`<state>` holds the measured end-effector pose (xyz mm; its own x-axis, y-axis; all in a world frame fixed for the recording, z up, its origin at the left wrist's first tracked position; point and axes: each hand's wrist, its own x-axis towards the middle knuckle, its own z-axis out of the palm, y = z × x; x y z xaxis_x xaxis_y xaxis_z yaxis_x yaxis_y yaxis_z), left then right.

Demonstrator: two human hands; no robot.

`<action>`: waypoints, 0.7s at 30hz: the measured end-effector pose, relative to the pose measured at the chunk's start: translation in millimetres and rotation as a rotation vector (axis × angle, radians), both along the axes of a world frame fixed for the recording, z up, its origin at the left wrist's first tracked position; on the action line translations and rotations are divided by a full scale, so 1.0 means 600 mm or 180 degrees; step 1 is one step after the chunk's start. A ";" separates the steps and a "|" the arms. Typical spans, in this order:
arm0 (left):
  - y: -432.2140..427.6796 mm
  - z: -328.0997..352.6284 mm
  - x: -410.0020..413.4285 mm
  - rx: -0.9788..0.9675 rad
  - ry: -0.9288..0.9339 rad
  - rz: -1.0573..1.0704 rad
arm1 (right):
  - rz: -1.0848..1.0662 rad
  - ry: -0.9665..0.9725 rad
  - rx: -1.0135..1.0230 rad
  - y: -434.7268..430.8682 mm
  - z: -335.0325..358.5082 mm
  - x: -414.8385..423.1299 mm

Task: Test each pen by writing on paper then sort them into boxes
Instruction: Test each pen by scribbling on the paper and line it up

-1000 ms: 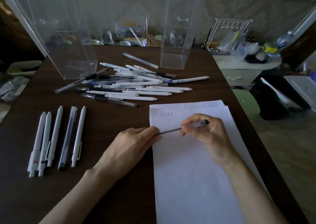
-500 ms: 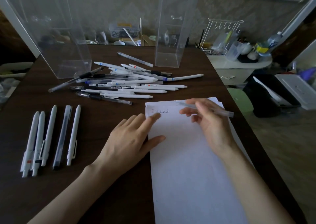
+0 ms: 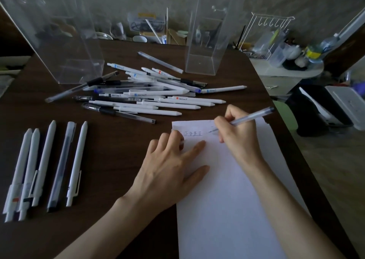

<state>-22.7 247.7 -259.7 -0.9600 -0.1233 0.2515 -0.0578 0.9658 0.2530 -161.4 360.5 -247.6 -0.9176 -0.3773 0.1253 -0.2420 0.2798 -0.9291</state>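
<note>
My right hand [image 3: 238, 135] grips a translucent pen [image 3: 250, 117], its tip down on the white paper [image 3: 233, 209] just right of a row of written marks [image 3: 192, 133]. My left hand [image 3: 169, 171] lies flat with straight fingers across the paper's left edge, pressing it to the table. A heap of several white and clear pens [image 3: 150, 94] lies beyond the paper. Several pens [image 3: 43, 165] lie side by side in a row at the left. Two clear tall boxes stand at the back, one at the left [image 3: 59, 41] and one right of centre [image 3: 207, 41].
The dark wooden table [image 3: 110, 160] ends close to the paper's right side. Beyond that edge stand a white side table with bottles and a wire rack [image 3: 270, 33], and a dark bag [image 3: 316, 110] on the floor. Clutter lines the wall behind the boxes.
A second ago both hands held the pen level above the paper. My left hand let go and settled flat on the sheet. My right hand turned the pen and brought its tip down.
</note>
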 end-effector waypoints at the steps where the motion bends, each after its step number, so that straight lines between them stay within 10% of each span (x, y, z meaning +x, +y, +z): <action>1: 0.000 0.001 0.001 0.0018 -0.0025 0.0002 | 0.0046 0.0002 -0.0030 0.000 -0.002 -0.001; 21: -0.001 0.001 0.000 0.0086 -0.0155 0.0048 | 0.0164 0.0103 -0.0069 -0.002 -0.011 -0.004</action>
<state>-22.5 247.0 -258.9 -0.9690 -0.1439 0.2008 -0.0850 0.9575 0.2756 -163.7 359.6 -254.1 -0.8923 -0.4208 0.1632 -0.2855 0.2462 -0.9262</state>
